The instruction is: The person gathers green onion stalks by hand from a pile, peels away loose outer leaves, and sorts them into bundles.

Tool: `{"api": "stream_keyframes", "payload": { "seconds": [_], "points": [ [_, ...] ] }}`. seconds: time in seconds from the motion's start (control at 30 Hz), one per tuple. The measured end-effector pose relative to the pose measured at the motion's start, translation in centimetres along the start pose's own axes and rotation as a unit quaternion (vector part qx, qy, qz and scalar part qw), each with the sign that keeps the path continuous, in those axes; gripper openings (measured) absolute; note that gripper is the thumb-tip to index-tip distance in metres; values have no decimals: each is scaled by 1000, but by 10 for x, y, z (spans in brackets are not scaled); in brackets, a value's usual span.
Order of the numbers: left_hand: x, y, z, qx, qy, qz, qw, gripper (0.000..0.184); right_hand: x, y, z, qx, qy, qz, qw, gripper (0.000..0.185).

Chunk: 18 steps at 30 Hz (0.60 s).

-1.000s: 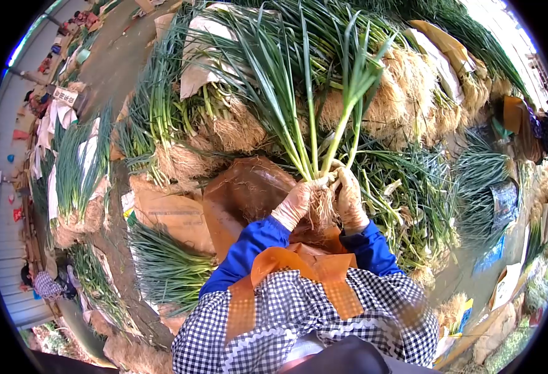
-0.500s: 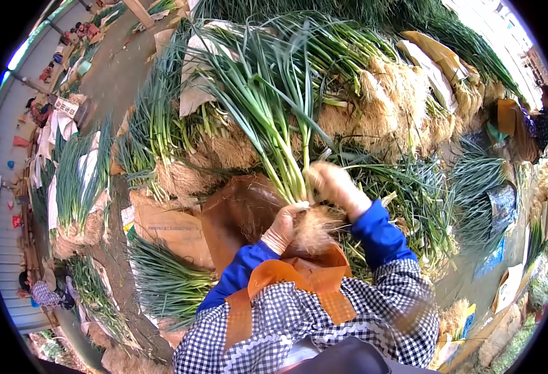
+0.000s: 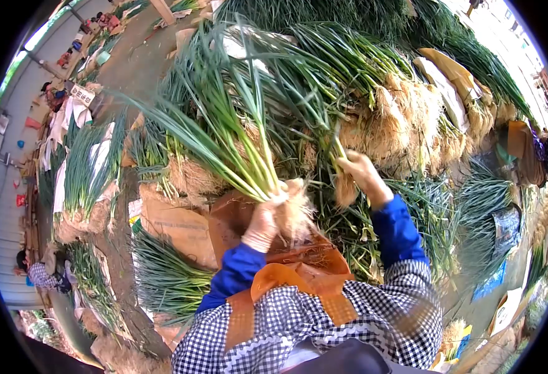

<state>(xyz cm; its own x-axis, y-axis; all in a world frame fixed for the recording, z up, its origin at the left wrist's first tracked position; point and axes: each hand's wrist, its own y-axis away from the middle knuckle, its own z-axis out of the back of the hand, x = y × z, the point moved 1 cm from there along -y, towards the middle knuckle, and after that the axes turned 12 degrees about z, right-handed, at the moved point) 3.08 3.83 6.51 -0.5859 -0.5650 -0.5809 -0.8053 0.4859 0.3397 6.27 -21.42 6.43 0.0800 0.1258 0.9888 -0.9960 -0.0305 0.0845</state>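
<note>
My left hand [image 3: 264,219] is closed round the lower stems of a bunch of green onions [image 3: 240,159]; its leaves fan up and left, and its pale roots [image 3: 295,212] hang to the right of my fingers. To the right, apart from that bunch, my right hand [image 3: 362,174] grips a smaller stalk [image 3: 338,144] just above its roots. Behind my right hand lies the large pile of green onions with thick tan roots [image 3: 402,121]. Below my left hand is the brown apron [image 3: 230,218].
Loose leaves [image 3: 423,199] lie to the right of the apron. A leafy bundle [image 3: 168,274] and a tan sack [image 3: 177,221] lie at the left. Another bundle [image 3: 84,181] is farther left. Several people are in the background, one [image 3: 43,274] at the lower left.
The hands, together around the bunch one second ago, have moved apart. The left has shifted left with the bunch, which now leans left. The right has moved up and right and now holds a separate stalk.
</note>
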Motion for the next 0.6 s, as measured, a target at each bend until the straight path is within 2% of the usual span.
{"api": "stream_keyframes", "payload": {
  "seconds": [0.07, 0.1, 0.13, 0.17, 0.2, 0.3, 0.33, 0.37, 0.4, 0.43, 0.47, 0.5, 0.57, 0.6],
  "points": [
    [45, -6, 8, 46, 110, 72, 990, 22, -26, 41, -23, -16, -228, 19, 973, 22],
    [69, -11, 23, 53, 125, 93, 986, 23, -44, 54, -35, 8, -258, 2, 966, 22],
    [92, -13, 42, 36, 105, 177, 978, 23, -61, 65, -50, 33, -290, -18, 956, 22],
    [99, -8, 29, -9, 84, 181, 980, 23, -69, 69, -65, 3, -366, -9, 930, 26],
    [102, -6, 16, -51, 60, 180, 980, 23, -68, 68, -58, 62, -322, -15, 944, 31],
    [110, -15, 28, -44, 40, 204, 977, 22, -48, 40, -54, 7, -132, 53, 990, 34],
    [114, -16, 33, -44, 27, 198, 979, 22, -55, 19, -57, -49, -86, 83, 992, 37],
    [118, -17, 38, -55, 37, 190, 980, 21, -60, 3, -55, -64, 30, 86, 994, 39],
    [119, -18, 39, -54, 38, 187, 980, 21, -59, -6, -56, -79, 146, 87, 982, 41],
    [120, -19, 40, -81, 38, 170, 981, 20, -57, -8, -61, -122, 364, 149, 911, 41],
    [120, -21, 42, -108, 37, 152, 982, 19, -57, -4, -67, -154, 437, 202, 863, 36],
    [121, -22, 42, -129, 95, 156, 975, 18, -58, 1, -67, -152, 456, 206, 852, 34],
    [119, -24, 43, -137, 105, 166, 971, 17, -60, 21, -69, -162, 466, 219, 842, 32],
    [119, -24, 43, -146, 114, 178, 966, 17, -67, 36, -72, -157, 398, 177, 886, 31]
  ]
}}
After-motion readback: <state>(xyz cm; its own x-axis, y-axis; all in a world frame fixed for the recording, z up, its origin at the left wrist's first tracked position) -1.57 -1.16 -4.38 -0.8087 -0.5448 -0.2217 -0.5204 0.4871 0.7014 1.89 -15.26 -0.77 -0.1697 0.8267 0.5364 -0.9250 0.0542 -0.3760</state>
